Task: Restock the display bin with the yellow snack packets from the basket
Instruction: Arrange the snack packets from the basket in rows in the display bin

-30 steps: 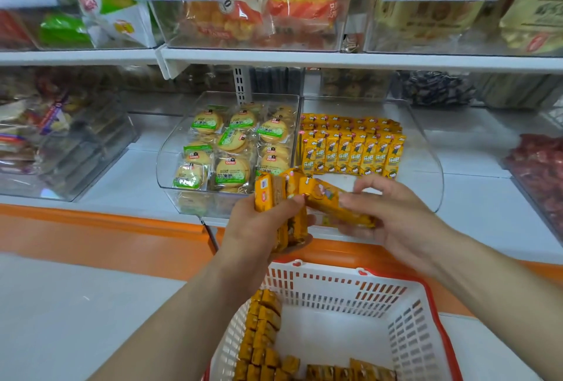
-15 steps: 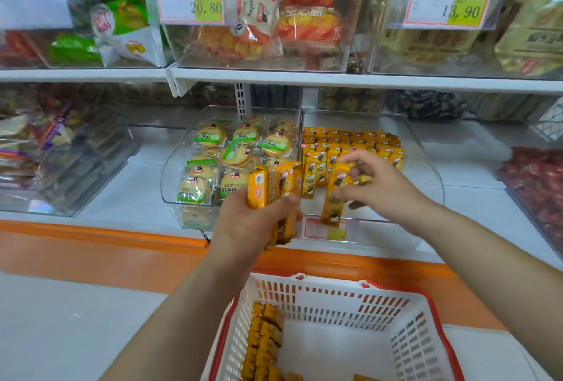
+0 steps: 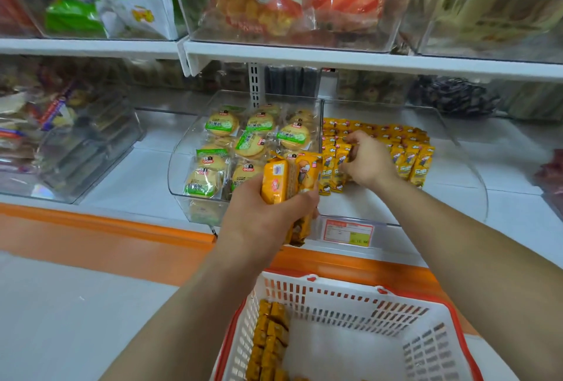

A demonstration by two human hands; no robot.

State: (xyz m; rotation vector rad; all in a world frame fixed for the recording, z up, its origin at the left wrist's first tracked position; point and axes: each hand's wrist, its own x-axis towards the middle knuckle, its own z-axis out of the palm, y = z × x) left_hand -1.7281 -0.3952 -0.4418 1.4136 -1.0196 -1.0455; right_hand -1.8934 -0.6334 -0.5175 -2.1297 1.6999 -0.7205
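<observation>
My left hand [image 3: 268, 216] grips a bundle of yellow snack packets [image 3: 289, 179], held upright in front of the bins. My right hand [image 3: 367, 158] is inside the clear display bin [image 3: 457, 149], fingers pinched on a yellow packet [image 3: 341, 164] that stands at the left end of the front row. Rows of the same yellow packets [image 3: 405, 149] fill the back of that bin. Below, the white basket with a red rim [image 3: 335, 292] holds more yellow packets [image 3: 269, 338] along its left wall.
A clear bin of round green-labelled biscuits [image 3: 243, 143] sits directly left of the display bin. An upper shelf [image 3: 335, 57] with more bins hangs above. Other clear bins [image 3: 67, 143] stand at the far left and right. An orange ledge [image 3: 122, 228] fronts the shelf.
My right hand has carried one packet from the bundle forward into the display bin and set it against the front row. The left hand stays put with its bundle.
</observation>
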